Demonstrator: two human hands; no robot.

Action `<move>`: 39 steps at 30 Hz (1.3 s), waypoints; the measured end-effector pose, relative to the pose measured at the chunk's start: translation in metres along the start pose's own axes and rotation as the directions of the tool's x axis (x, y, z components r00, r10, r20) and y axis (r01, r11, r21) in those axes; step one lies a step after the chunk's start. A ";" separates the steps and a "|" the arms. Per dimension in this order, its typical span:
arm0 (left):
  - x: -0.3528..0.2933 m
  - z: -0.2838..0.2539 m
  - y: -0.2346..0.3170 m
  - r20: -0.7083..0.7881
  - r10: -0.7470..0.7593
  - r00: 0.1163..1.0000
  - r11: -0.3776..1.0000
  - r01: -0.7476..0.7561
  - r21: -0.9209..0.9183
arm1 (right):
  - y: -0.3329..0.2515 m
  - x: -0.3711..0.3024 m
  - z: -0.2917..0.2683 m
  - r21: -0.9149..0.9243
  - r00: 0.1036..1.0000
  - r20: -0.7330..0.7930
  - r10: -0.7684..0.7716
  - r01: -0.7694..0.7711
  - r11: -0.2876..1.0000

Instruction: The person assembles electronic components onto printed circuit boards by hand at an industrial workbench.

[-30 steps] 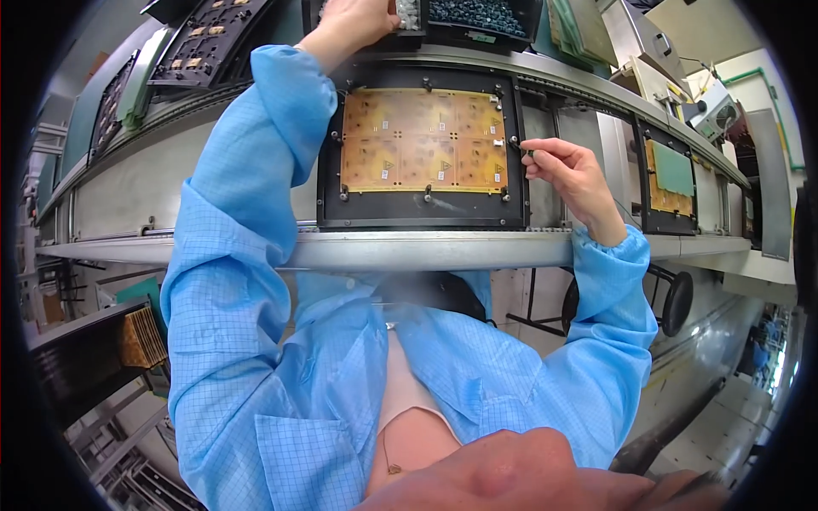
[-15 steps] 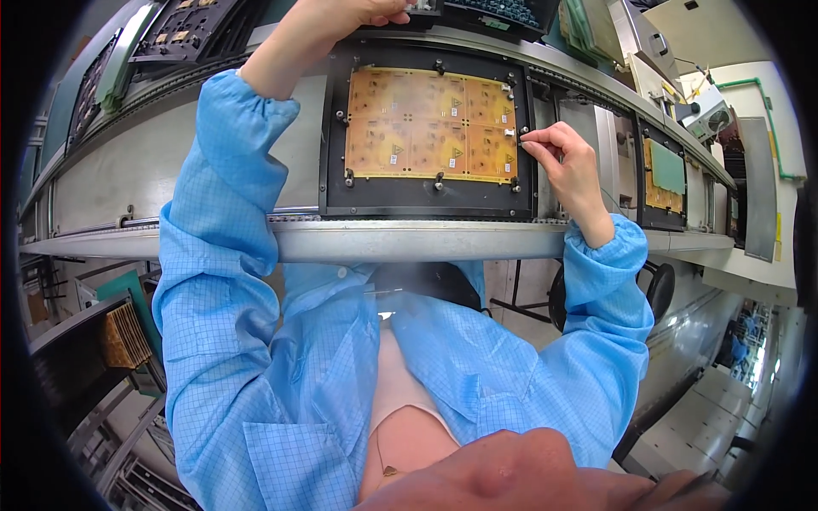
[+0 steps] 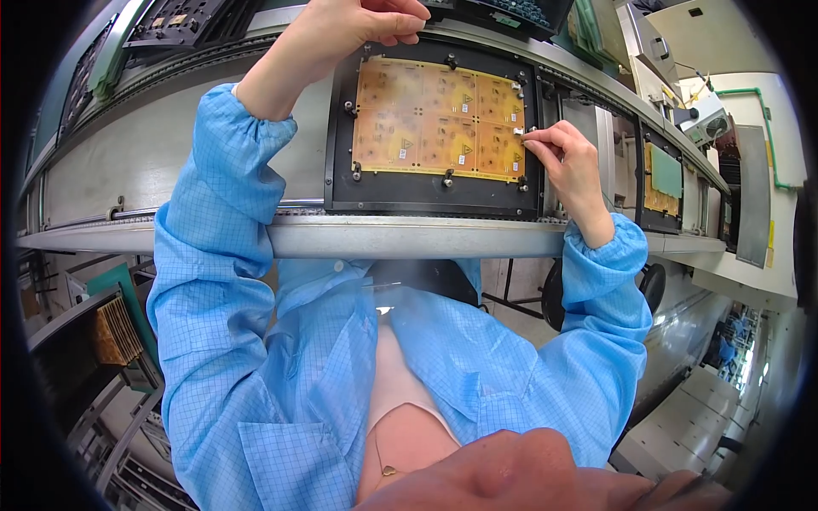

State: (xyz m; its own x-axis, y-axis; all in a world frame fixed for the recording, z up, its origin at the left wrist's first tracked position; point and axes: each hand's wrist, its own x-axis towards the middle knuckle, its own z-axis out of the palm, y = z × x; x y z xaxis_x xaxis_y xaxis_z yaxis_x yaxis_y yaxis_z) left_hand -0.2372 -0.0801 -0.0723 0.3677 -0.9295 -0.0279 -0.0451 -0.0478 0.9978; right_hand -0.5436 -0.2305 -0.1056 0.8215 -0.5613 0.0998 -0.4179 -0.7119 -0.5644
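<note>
An amber circuit board panel (image 3: 439, 119), divided into several sections with small dark parts and white labels, lies in a black carrier frame (image 3: 392, 194). Knob-like clamps stand around its edges. At the panel's right edge, my right hand (image 3: 569, 162) has thumb and index finger pinched at a small white component (image 3: 518, 131), which appears to be at the fingertips. My left hand (image 3: 366, 30) is raised over the carrier's far left corner with its fingers drawn together. Whatever it may hold is too small to make out.
The carrier rests on a conveyor with a metal front rail (image 3: 417, 240). A bin of small dark parts (image 3: 528, 15) stands at the far side. Farther right is another carrier with a green sheet (image 3: 667, 173) on its board. A rack of brown boards (image 3: 118, 330) stands lower left.
My left hand has come back from the far bins toward the carrier. The panel shifts slightly rightward in view, and my right fingertips are closer to the white component.
</note>
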 end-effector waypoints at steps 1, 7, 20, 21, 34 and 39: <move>0.000 0.000 -0.001 -0.002 -0.001 1.000 1.000 0.001 -0.001 | -0.001 0.001 0.000 -0.004 1.000 -0.008 -0.007 0.007 1.000; -0.004 0.006 -0.012 0.001 -0.059 0.998 0.998 0.059 0.021 | 0.000 -0.001 0.009 -0.165 0.992 -0.095 -0.086 0.070 0.984; -0.023 0.042 -0.030 0.192 0.017 0.981 0.958 -0.071 0.279 | 0.023 0.202 0.000 -0.516 0.687 -0.269 -0.676 0.490 0.703; -0.022 0.043 -0.029 0.201 0.040 0.979 0.944 -0.103 0.313 | 0.030 0.221 0.007 -0.466 0.747 -0.275 -0.605 0.447 0.764; 0.029 0.070 -0.046 0.169 0.404 0.899 0.536 -0.383 0.753 | 0.019 0.231 0.007 -0.396 0.890 -0.191 -0.415 0.317 0.862; 0.040 0.083 -0.051 0.207 0.393 0.896 0.395 -0.368 0.842 | -0.014 0.187 -0.009 0.036 0.912 -0.299 -0.282 0.306 0.951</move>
State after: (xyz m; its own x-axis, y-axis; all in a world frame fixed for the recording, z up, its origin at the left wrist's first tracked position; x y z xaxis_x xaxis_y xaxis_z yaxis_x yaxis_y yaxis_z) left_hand -0.2969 -0.1450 -0.1293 0.1193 -0.9274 0.3545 -0.9349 0.0153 0.3547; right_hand -0.3874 -0.3295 -0.0722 0.7512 -0.4367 0.4950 -0.1318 -0.8340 -0.5358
